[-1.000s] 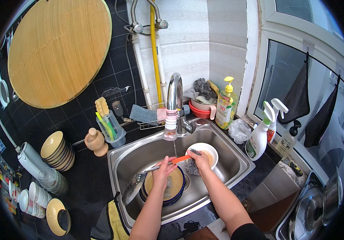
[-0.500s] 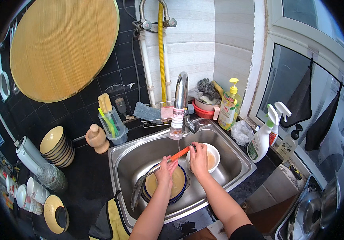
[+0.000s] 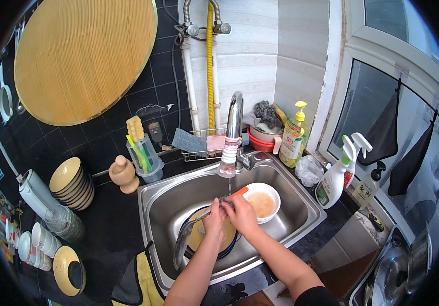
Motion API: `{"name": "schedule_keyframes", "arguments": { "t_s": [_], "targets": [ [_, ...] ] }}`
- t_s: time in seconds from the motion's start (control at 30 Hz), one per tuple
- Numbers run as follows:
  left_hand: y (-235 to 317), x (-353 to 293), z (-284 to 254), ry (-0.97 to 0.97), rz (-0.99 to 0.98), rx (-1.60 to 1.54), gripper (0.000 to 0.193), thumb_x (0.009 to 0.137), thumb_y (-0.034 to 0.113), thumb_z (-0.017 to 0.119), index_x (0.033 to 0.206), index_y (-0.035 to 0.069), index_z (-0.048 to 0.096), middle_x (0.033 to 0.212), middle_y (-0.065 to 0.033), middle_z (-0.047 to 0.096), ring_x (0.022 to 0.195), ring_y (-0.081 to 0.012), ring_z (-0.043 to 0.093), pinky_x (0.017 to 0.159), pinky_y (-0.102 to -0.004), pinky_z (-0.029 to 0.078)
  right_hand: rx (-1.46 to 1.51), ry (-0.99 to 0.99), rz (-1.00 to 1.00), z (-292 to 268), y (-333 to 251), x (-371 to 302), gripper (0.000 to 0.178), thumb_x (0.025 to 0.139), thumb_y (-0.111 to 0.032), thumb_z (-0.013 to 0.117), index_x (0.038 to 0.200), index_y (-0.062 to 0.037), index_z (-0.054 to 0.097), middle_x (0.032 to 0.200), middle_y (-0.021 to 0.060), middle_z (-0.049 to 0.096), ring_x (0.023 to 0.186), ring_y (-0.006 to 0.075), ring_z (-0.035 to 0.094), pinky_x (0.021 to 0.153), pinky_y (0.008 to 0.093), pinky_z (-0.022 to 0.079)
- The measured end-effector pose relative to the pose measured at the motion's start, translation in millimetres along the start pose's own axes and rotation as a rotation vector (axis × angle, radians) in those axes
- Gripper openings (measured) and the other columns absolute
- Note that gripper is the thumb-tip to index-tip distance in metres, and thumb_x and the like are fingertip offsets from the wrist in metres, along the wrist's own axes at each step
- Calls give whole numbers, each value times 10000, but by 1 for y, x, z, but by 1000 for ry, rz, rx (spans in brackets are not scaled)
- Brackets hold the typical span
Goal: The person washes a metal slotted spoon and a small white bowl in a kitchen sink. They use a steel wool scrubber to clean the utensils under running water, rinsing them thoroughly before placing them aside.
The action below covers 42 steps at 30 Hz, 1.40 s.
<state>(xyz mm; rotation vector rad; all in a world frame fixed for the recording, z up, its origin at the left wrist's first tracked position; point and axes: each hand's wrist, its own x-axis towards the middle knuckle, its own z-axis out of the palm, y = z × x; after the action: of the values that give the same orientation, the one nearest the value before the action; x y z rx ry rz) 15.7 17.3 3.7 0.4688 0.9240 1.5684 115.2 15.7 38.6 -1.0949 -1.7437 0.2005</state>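
Note:
Over the sink [image 3: 291,232], my left hand [image 3: 213,222] is closed round the shaft of a metal spatula [image 3: 183,244] with an orange handle. Its metal head hangs down at the sink's left side, seen nearly edge-on. My right hand [image 3: 243,217] is closed at the handle's lower end, pressing a dark grey scrubber [image 3: 224,200] round it. The scrubber is mostly hidden by fingers. Beneath my hands sits a blue-rimmed bowl [image 3: 197,235] with a tan inside. A white bowl [image 3: 276,196] holding cloudy orange liquid stands right of my right hand. Water runs from the faucet [image 3: 235,115] just behind my hands.
Stacked bowls [image 3: 69,176], a wooden mortar-like piece [image 3: 123,174], and cups [image 3: 46,239] stand on the left counter. Behind the sink is a wire rack [image 3: 199,153] with sponges. A yellow pump bottle [image 3: 294,136] and spray bottles [image 3: 333,178] stand at right.
My right hand has slid down and left along the spatula's handle toward my left hand, exposing more of the white bowl. The spatula's head has swung slightly right.

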Motion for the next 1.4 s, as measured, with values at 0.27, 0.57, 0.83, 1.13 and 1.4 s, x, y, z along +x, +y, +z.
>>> {"name": "schedule_keyframes", "arguments": {
  "t_s": [0.27,0.57,0.83,1.13,1.4],
  "targets": [
    [-1,-2,1,-86,3,8,367,960,273,458,1138,-45,500,1108,-228,561,1015,-273,594,933,-354,473,-88,65,153,-3,25,9,100,796,-121,649,823,-38,601,763,146,613,688,319,608,599,394,478],
    [4,-5,2,-60,-8,1,386,958,279,455,1146,-56,489,1115,-241,554,1047,-286,584,938,-349,469,-148,139,82,-4,28,12,68,796,-84,636,794,-33,590,781,137,604,713,311,607,618,388,481],
    [10,-11,1,-45,-11,-12,374,953,272,466,1134,-55,484,1067,-234,564,1023,-273,589,928,-349,473,-99,107,44,-4,26,13,91,772,-68,630,769,-32,546,739,142,559,692,339,574,599,427,464],
    [7,-7,-2,-45,-11,-61,365,944,274,484,1145,-31,487,1056,-208,578,968,-247,598,884,-332,486,-115,87,45,-3,26,13,76,773,-53,645,789,-28,575,747,132,576,684,314,588,606,391,474],
    [8,-5,-2,13,73,-15,342,936,255,502,1073,-57,526,1028,-229,590,968,-291,624,845,-345,522,-5,6,-80,-2,-4,0,69,784,-83,640,789,-40,586,767,131,580,707,318,586,611,402,470]
  ]
}}
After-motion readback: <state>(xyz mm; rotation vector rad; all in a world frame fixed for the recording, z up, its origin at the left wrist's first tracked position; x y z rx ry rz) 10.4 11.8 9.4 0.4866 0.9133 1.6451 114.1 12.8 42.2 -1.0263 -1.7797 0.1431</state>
